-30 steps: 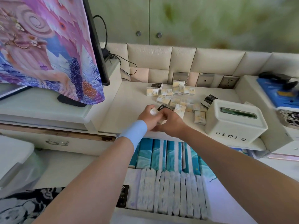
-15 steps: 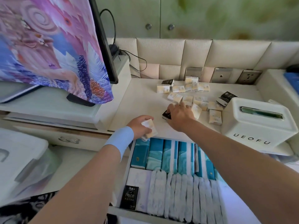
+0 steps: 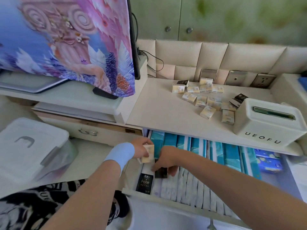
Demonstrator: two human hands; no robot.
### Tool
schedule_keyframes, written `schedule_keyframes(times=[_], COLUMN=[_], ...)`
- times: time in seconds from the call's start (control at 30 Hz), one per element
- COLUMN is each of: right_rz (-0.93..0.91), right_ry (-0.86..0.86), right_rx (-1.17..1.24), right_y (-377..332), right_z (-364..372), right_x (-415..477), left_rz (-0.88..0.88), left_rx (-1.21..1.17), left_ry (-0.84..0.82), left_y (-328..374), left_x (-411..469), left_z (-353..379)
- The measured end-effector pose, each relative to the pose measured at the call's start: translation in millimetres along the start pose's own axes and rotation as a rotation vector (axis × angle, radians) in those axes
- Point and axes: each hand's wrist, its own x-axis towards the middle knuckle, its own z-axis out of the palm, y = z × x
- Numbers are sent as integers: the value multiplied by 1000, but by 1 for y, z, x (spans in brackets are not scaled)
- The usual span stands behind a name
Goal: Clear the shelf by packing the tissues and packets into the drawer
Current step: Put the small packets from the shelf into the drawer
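Several small cream tissue packets point(image 3: 203, 99) and two black ones point(image 3: 238, 99) lie scattered on the pale shelf point(image 3: 157, 110). Below it the drawer point(image 3: 166, 199) stands pulled out, filled with teal tissue packs point(image 3: 230, 155) at the back and white wrapped packs point(image 3: 191, 185) in front. My left hand point(image 3: 141, 149) grips cream packets point(image 3: 147, 155) over the drawer's left edge. My right hand point(image 3: 166, 159) holds a black packet point(image 3: 161, 173) down in the drawer, beside another black packet point(image 3: 144, 181) standing at the front left.
A white tissue box marked UEOFU point(image 3: 267, 120) sits at the shelf's right front. A cloth-covered screen point(image 3: 66, 39) stands on the left cabinet. A translucent lidded bin point(image 3: 29, 150) is on the floor to the left. Wall sockets point(image 3: 262, 79) line the back.
Both hands came down from the shelf to the drawer's left side. The right hand carried a black packet along; the left still holds its cream packets. The view tilted downward.
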Motion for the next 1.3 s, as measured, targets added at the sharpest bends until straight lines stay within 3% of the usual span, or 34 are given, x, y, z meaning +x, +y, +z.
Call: schedule_keyframes(times=[0.1,0.27,0.37,0.57,0.63,0.7,0.77,0.97,1.13,1.3], right_rz=[-4,-164,-135,-127,-124,-123,-165,-180,-201,-213], right_ry=[-41,126,131,187,259,189,137,233,226,326], right_rx=[-32,-516,-615,-357,-63,329,482,421,335,296], right_y=[5,4,10,12,13,15,17,35,38,38], right_z=[20,33,40,26,15,11,9,8,12,33], right_x=[-7,-17,-19,-15,-13,-13,-11,-2,-1,6], left_rz=[19,-10,-44,-54,-47,-33,-17,-55,-40,-51], left_rx=[-11,10,18,-38,-100,-189,-231,-217,-78,105], left_ry=[26,9,-31,-49,-47,-40,-32,-106,20,33], left_y=[-7,-8,-8,-6,-7,-7,-3,-15,-24,-24], left_x=[-4,-9,-10,-13,-14,-14,-16,-18,-16,-20], left_z=[3,8,16,13,12,14,15,15,16,19])
